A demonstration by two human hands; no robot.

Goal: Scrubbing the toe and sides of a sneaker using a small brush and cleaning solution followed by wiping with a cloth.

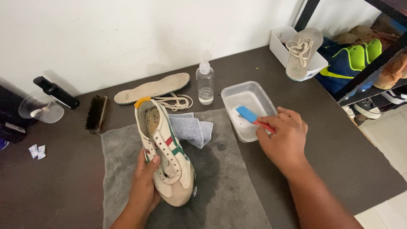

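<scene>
Left hand (144, 186) is clamped around the side of the cream shoe (166, 157), propping it on its edge on the grey mat (229, 186) in the middle of the tabletop (63, 186). Right hand (283, 138) grips a brush (251, 117) by its red handle, blue head down in the clear tub (250, 108) of water, just right of the shoe.

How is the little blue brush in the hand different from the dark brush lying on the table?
The blue brush is small, with a red handle, gripped by the right hand over the clear tub. The dark bristle brush looks broader and lies untouched on the table, left of the shoe that the left hand holds. Both are brushes.
</scene>
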